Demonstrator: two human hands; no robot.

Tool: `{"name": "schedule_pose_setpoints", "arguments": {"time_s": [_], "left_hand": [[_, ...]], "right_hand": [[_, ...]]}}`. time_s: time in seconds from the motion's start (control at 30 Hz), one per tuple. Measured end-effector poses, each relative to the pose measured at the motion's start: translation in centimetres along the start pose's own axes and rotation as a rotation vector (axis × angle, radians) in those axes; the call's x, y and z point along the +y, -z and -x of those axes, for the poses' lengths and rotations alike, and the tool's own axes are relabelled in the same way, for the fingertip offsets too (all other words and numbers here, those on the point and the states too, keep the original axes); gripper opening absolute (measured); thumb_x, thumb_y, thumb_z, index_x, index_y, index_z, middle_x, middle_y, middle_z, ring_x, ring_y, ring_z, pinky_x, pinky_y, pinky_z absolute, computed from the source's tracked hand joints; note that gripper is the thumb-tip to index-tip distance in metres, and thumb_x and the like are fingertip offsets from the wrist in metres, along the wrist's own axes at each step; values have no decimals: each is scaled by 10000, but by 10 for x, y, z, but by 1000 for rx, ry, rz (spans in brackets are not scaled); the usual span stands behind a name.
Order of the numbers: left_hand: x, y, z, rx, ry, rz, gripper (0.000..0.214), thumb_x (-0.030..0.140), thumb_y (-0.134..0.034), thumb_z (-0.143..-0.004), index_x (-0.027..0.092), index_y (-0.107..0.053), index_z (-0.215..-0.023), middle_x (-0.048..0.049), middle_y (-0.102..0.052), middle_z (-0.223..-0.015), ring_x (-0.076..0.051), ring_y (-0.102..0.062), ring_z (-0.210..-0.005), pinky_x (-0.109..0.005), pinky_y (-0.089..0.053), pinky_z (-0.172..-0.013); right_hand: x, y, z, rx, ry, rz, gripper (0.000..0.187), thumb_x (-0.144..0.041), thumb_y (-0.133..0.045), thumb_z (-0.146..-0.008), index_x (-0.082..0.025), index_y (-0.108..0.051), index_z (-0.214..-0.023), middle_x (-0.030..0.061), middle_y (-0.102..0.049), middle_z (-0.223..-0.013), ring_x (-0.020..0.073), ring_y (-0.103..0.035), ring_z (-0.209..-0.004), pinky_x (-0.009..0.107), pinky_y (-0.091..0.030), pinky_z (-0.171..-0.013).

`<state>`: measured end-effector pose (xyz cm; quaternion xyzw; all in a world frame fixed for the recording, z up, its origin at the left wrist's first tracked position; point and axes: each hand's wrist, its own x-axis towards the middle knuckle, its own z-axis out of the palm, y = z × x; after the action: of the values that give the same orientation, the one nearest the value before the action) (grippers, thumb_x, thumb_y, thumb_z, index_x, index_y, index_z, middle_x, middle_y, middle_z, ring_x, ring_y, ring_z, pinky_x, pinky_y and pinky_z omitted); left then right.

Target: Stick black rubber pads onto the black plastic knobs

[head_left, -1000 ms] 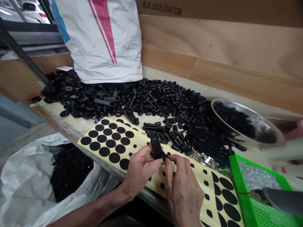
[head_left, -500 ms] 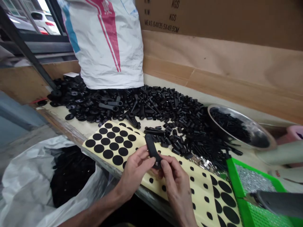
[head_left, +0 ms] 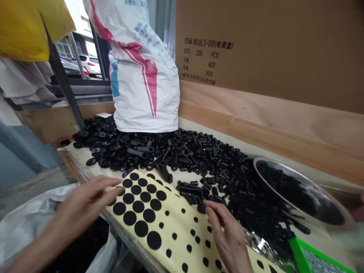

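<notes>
My left hand (head_left: 89, 201), smeared by motion, reaches over the left edge of a yellow sticker sheet (head_left: 178, 222) with rows of black round dots. Its fingers are stretched and apart, and I see nothing in them. At the edge of the heap of black plastic parts (head_left: 196, 144), my right hand (head_left: 227, 233) has its thumb and forefinger closed on a small black tube (head_left: 201, 206). The tube's far side merges with the other black parts there. Beneath my right wrist lies more of the sheet, with smaller black dots.
A white woven sack (head_left: 145, 94) stands behind the heap. To the right are a steel bowl (head_left: 335, 220) of thin black parts, shiny metal pieces (head_left: 260, 244) and a green tray (head_left: 303, 256). An open white bag (head_left: 31, 212) sits below the table edge. A carton (head_left: 270, 49) stands behind.
The flat black lever-like part held in both hands is out of them now. My left hand has moved left; my right has gone to the small parts. The camera view has tilted up.
</notes>
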<state>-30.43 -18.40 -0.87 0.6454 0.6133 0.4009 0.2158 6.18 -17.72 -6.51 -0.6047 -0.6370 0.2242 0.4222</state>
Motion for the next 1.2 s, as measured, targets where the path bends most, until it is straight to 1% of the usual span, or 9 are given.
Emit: {"name": "schedule_pose_setpoints", "arguments": {"time_s": [0.13,0.27,0.37,0.47,0.57,0.63,0.87,1.03,1.2], "left_hand": [[56,-103,-71,-301,-324,-208,227,299,-508,-893,240,-716,-961,-51,-684,-985,-214,-613,-911,-292,-448,-786],[79,-188,-144,-329,-356,-245,250,315,-477,-930,194,-695,-939,-87,-665,-953,-237,-594,-954,-363,-454,-850],[85,-229,-186,-394,-338,-272,281,341,-533,-928,160,-601,-1132,-98,-603,-1154,-228,-589,-1021,-430,-494,-873],[85,-248,-216,-559,-346,-258,329,335,-565,-917,171,-558,-1203,-94,-572,-1222,-219,-596,-1029,-428,-518,-866],[77,-251,-234,-700,-367,-192,307,335,-554,-923,176,-572,-1185,-90,-581,-1210,-216,-600,-1016,-413,-523,-858],[71,-247,-238,-708,-369,-139,310,335,-554,-923,173,-570,-1188,-91,-580,-1211,-217,-600,-1017,-417,-522,-859],[85,-227,-209,-434,-257,161,246,293,-562,-913,156,-585,-1117,-89,-585,-1182,-220,-577,-1040,-422,-486,-898],[95,-175,-158,-373,-72,501,188,289,-376,-949,159,-509,-925,-64,-635,-889,-177,-615,-847,-362,-477,-836],[65,-109,-73,-580,120,662,215,378,-474,-861,168,-479,-816,-48,-581,-718,-178,-604,-611,-346,-502,-622]], "right_hand": [[9,-2,-21,19,95,123,265,-423,-503,-894,-236,-681,-955,53,-684,-956,207,-658,-849,325,-523,-755],[24,1,-17,27,87,161,259,-411,-487,-912,-243,-678,-963,44,-685,-945,193,-664,-835,297,-519,-727],[31,6,-6,38,45,163,265,-423,-489,-915,-246,-682,-958,40,-684,-925,192,-662,-808,288,-514,-692],[31,16,8,92,2,139,269,-429,-493,-915,-245,-685,-956,44,-677,-921,200,-647,-823,301,-506,-712],[27,26,23,120,-3,125,253,-423,-529,-900,-241,-691,-967,56,-676,-940,212,-639,-845,315,-507,-739],[22,26,34,110,-14,105,245,-415,-544,-895,-238,-689,-981,65,-673,-954,219,-637,-859,311,-509,-731],[-16,-22,68,42,120,-44,208,-310,-469,-951,-247,-659,-1004,53,-637,-938,196,-617,-868,291,-482,-766],[-42,-60,75,-27,387,168,201,-226,-458,-955,-212,-628,-1061,54,-603,-872,186,-578,-778,305,-454,-720],[-55,-84,81,18,426,417,196,-230,-432,-960,-200,-625,-966,51,-572,-803,201,-517,-696,338,-379,-664]]}}
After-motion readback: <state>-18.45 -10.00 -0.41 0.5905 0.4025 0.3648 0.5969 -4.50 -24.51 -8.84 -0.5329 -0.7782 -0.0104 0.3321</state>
